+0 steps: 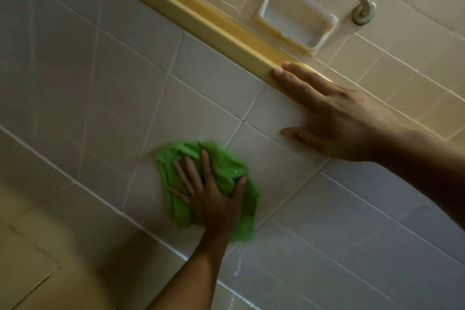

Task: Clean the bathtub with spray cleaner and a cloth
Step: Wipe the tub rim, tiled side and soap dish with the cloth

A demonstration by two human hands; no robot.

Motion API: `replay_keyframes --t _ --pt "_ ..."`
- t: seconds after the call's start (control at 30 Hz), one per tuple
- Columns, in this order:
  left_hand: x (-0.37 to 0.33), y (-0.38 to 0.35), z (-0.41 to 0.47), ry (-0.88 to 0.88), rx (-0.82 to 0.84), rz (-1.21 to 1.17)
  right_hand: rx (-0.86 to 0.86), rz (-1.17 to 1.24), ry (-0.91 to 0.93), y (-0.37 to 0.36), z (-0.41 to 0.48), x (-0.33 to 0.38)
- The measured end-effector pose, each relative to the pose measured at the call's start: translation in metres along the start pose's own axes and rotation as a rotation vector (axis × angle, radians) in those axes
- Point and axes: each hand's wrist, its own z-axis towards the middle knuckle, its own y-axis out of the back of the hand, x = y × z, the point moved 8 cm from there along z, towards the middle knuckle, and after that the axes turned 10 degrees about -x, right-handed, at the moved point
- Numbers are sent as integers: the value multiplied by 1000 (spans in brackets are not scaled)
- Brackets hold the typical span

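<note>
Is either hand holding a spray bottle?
No: the left hand presses a green cloth on the tiles, and the right hand rests flat, empty.

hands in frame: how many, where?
2. The left hand presses flat on the green cloth against the tiled wall. The right hand rests higher up, fingers on the yellow trim. None looks hidden.

Dim tiled wall [125, 70] (yellow trim [201, 20]).
</note>
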Motion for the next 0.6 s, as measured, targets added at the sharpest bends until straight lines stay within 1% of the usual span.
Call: replay_keyframes --t 0.13,0.23,0.33,0.4,0.6 --pt "60 -7 -55 415 40 -16 3 16 6 1 -1 0" --pt "93 -10 -83 597 65 -22 -2 32 20 0 -1 1" --pt "117 -10 -96 730 42 -28 -3 24 14 -1 -1 -1" --pt "119 -7 -97 774 21 -32 2 21 6 -1 -1 -1" --pt "91 -2 -78 873 18 -59 4 11 8 1 0 0"
